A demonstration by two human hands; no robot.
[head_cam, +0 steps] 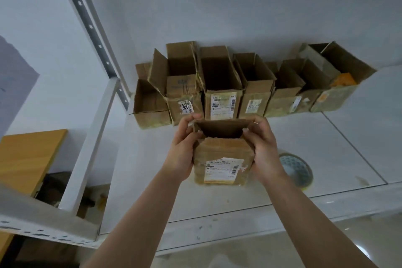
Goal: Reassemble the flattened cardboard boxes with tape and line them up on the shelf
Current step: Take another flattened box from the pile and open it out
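Note:
I hold a small open-topped cardboard box (pixel 221 154) with a white shipping label over the white shelf (pixel 152 180). My left hand (pixel 185 148) grips its left side, fingers curled over the top edge. My right hand (pixel 264 150) grips the right side the same way. Behind it, several assembled open cardboard boxes (pixel 221 85) stand in a row against the back wall. A roll of clear tape (pixel 295 169) lies flat on the shelf just right of my right hand.
A white perforated shelf upright (pixel 87 22) rises at the left. A wooden board (pixel 28 159) lies lower left beyond the shelf side. The shelf's front edge (pixel 239 224) runs below my forearms.

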